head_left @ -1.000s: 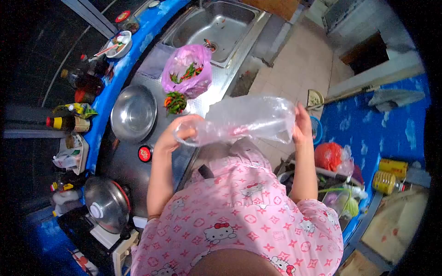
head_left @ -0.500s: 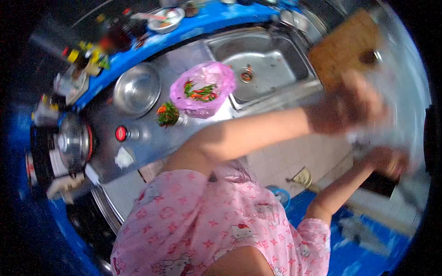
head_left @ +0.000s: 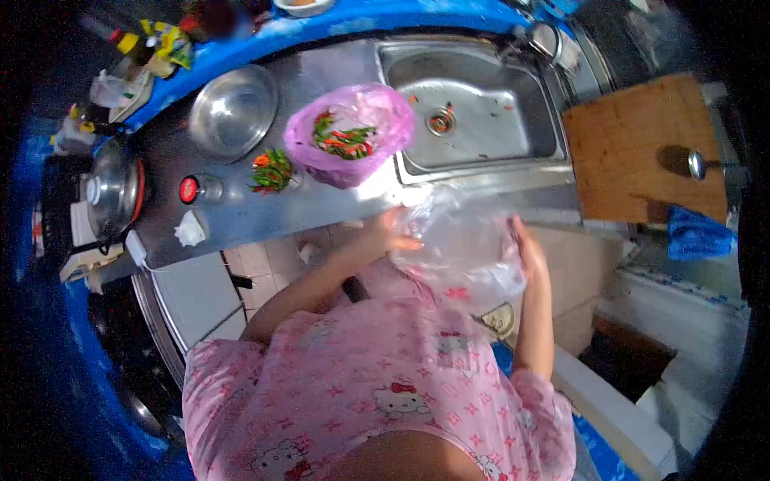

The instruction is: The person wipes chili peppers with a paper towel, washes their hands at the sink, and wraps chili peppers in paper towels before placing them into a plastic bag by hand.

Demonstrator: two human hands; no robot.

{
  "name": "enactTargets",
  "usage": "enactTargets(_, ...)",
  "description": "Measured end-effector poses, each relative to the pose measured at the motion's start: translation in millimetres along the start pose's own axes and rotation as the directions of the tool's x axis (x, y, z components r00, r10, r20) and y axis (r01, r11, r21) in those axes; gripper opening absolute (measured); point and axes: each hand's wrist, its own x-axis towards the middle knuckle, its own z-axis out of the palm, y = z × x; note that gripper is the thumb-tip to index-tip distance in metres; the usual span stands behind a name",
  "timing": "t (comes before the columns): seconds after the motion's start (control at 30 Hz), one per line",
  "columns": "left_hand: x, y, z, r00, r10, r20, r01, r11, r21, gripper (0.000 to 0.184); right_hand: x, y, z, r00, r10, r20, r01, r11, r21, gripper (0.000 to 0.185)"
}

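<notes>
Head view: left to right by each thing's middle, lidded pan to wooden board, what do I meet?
Lidded pan, red-lidded jar, metal basin, chili bunch, pink bag, left hand, clear plastic bag, right hand, wooden board.

On my remote feed, a blue ledge (head_left: 345, 29) curves behind the stainless-steel desk (head_left: 233, 228), which has a metal sink (head_left: 493, 120) set into it. Bright light glares off the desk beside the sink's near corner. I see pale tiled floor (head_left: 571, 260) below; the outer edges fall dark.
</notes>
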Motion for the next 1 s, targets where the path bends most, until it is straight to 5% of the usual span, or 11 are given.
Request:
enactTargets(0.2,1,45,-20,0.992,0.094,-0.082,-0.008,0.707,0.708,0.06,-31,-58,45,0.842,-0.408,0.353,0.493,0.847,-0.199,0.049)
enactTargets(0.27,7,36,-30,0.985,0.114,-0.129,-0.027,0.842,0.539,0.049,-24,-57,47,0.732,-0.566,0.38,0.679,0.557,-0.478,0.06)
enactTargets(0.33,3,56,-30,0.986,0.125,-0.114,-0.129,0.991,-0.033,0.038,-18,-48,44,0.726,-0.648,0.231,0.454,0.2,-0.868,0.067)
enactTargets(0.4,4,62,-34,0.98,0.138,0.145,0.006,0.704,-0.711,0.033,-6,-35,22,0.807,-0.59,0.026,0.154,0.168,-0.974,0.061)
enactTargets(0.47,8,64,-34,0.925,0.201,0.322,0.236,0.359,-0.903,0.03,53,19,-59,0.76,-0.566,0.318,0.451,0.109,-0.886,0.048)
enactTargets(0.57,15,50,-24,0.929,-0.006,0.371,0.344,0.385,-0.856,0.029,-4,20,-54,0.953,0.102,0.286,0.011,0.93,-0.368,0.036)
enactTargets(0.7,82,-1,-12,0.859,-0.459,0.227,0.486,0.591,-0.643,0.027,3,32,-76,0.936,0.14,0.322,-0.24,0.924,0.297,0.034)
enactTargets(0.83,149,133,100,0.947,-0.077,0.313,0.162,0.953,-0.257,0.024,-3,-72,-87,0.988,-0.12,-0.093,0.13,0.985,0.115,0.028)
enactTargets(0.9,81,259,170,0.633,0.766,0.115,-0.76,0.643,-0.094,0.02,-79,-160,-68,0.759,-0.638,0.13,0.651,0.747,-0.137,0.024)
enactTargets(0.97,31,325,220,-0.14,0.976,-0.168,-0.972,-0.103,0.212,0.018,-133,-177,-66,0.178,-0.983,0.035,0.915,0.153,-0.373,0.026)
enactTargets(1.0,22,305,224,-0.267,0.96,-0.081,-0.941,-0.242,0.236,0.016,-138,-167,-72,-0.038,-0.998,-0.049,0.806,-0.001,-0.591,0.027)
